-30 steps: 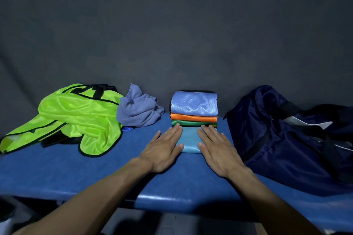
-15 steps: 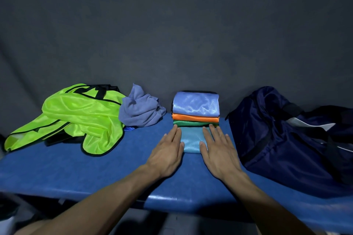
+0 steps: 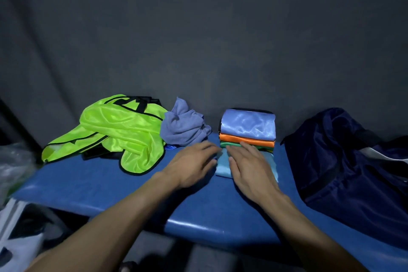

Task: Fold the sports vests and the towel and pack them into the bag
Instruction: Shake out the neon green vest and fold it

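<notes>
Vests folded in a stack (image 3: 247, 132) sit at the table's (image 3: 110, 183) far middle, beside the bag (image 3: 344, 161) on the right, while we press both flat, open hands (left (image 3: 192, 164), right (image 3: 251, 165)) on the pale-blue vest (image 3: 223, 165) to smooth it.

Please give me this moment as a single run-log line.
left hand flat beside light blue vest | right hand pressing it | stack behind | green vest, towel unfolded | bag right

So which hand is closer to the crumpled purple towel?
Left. The left hand lies just in front of the crumpled purple towel, while the right hand rests flat on the light blue vest, farther right.
</notes>
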The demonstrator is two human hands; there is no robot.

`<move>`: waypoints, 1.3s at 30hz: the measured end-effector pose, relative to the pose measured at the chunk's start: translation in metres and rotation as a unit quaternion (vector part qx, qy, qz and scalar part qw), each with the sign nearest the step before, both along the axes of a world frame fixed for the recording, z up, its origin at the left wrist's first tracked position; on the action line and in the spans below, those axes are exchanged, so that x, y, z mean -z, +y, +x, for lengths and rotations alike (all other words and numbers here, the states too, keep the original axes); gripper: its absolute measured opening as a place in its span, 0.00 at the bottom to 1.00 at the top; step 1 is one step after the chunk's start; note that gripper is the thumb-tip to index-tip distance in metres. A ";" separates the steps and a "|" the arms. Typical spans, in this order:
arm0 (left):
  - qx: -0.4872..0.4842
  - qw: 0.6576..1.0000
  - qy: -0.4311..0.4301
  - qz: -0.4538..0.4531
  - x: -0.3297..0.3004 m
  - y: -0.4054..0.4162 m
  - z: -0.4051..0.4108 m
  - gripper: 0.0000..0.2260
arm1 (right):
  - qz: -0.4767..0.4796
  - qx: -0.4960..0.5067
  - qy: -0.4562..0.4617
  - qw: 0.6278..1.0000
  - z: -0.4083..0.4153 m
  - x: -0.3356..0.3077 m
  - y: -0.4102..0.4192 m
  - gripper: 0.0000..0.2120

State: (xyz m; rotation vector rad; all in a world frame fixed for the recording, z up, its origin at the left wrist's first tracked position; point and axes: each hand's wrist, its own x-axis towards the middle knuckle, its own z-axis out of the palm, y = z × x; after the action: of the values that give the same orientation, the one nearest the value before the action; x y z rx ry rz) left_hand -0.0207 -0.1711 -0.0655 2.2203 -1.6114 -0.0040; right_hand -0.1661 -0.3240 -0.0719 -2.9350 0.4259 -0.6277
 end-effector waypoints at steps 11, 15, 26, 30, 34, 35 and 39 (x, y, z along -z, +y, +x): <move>-0.283 0.935 -0.052 0.207 -0.007 0.127 0.083 0.18 | 0.076 -0.120 -0.041 0.989 0.066 0.002 0.073 0.22; -0.354 0.935 0.012 0.015 -0.013 0.154 0.097 0.11 | 0.138 -0.112 -0.022 0.984 0.069 -0.002 0.088 0.21; -0.131 0.755 0.362 -0.530 -0.126 0.187 0.030 0.04 | 0.411 -0.130 -0.078 0.899 0.055 -0.016 0.136 0.23; -0.050 0.794 0.472 -0.380 -0.125 0.172 0.006 0.06 | 0.431 -0.204 -0.044 0.878 0.053 -0.021 0.149 0.43; -0.008 0.807 0.492 -0.327 -0.125 0.151 -0.014 0.07 | 0.451 -0.178 0.008 0.875 0.051 -0.025 0.160 0.17; -0.013 0.801 0.495 -0.336 -0.126 0.150 -0.013 0.07 | 0.469 -0.151 -0.004 0.870 0.051 -0.031 0.155 0.12; -0.052 0.824 0.431 -0.364 -0.127 0.153 0.005 0.06 | 0.630 -0.082 -0.185 0.750 0.048 -0.072 0.114 0.18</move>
State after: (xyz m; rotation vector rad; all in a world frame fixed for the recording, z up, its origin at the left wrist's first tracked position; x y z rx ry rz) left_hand -0.0156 -0.0182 0.0616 1.3614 -0.7764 -0.2753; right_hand -0.1183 -0.2104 0.0001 -1.4825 0.3265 -0.5377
